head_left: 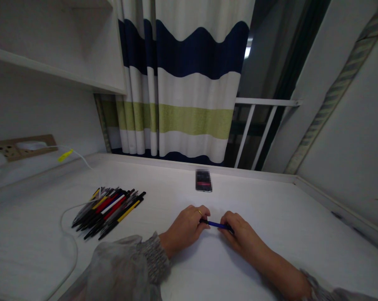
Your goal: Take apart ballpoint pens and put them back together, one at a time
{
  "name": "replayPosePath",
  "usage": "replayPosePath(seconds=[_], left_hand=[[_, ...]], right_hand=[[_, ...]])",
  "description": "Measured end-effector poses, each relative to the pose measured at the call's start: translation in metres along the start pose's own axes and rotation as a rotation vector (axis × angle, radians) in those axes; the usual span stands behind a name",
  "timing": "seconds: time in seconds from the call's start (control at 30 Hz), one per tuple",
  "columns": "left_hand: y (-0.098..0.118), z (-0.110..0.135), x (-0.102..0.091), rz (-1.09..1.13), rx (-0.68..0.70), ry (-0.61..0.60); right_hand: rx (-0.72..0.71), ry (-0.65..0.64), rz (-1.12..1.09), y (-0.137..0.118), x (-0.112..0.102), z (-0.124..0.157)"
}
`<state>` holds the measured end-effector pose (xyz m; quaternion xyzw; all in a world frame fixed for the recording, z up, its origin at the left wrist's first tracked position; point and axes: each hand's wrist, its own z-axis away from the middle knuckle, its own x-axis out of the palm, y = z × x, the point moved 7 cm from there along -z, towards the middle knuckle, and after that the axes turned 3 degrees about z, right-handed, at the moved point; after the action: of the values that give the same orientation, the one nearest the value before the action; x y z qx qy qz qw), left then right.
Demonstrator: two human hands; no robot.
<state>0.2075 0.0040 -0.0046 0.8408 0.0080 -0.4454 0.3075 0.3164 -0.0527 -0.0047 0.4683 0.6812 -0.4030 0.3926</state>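
Note:
A blue pen (214,225) with dark ends lies nearly level between my two hands, just above the white desk. My left hand (189,225), with a ring on one finger, pinches its dark left end. The right end is held by my right hand (239,230), fingers closed around it. Only the blue middle shows fully; the rest is partly covered by fingers. To the left on the desk, a pile of pens (109,211) lies slanted, in black, red, yellow, white and clear. Neither hand touches that pile.
Behind my hands lies a phone-like dark device (204,180) with a blurred screen. A white cable (70,234) curves across the desk (301,234) at left. A power strip (22,148) is at the left wall, below a shelf (57,75). A striped curtain (195,92) hangs behind.

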Motion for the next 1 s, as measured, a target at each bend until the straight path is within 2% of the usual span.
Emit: replayPosePath(seconds=[0.17,0.3,0.43,0.63,0.87,1.0], left_hand=[[-0.0015,-0.0001,0.0008,0.002,-0.002,0.002],[-0.0014,0.0002,-0.0003,0.004,-0.002,0.007],[-0.0014,-0.0001,-0.0009,0.024,-0.007,0.018],[-0.0024,-0.0007,0.0009,0.034,-0.021,-0.003],[-0.0019,-0.0008,-0.0019,0.031,-0.020,0.012],[-0.0031,-0.0006,-0.0010,0.042,-0.017,0.019]], right_hand=[[-0.108,-0.042,0.039,-0.0052,0.0020,-0.0033],[-0.080,-0.073,0.051,-0.0050,0.0049,-0.0018],[-0.023,-0.012,0.062,-0.0009,0.0011,-0.0004],[-0.160,-0.004,0.091,-0.0086,-0.0006,-0.0022],[-0.046,0.024,0.094,-0.0020,-0.0024,-0.0012],[-0.091,0.036,0.091,-0.0021,-0.0014,-0.0021]])
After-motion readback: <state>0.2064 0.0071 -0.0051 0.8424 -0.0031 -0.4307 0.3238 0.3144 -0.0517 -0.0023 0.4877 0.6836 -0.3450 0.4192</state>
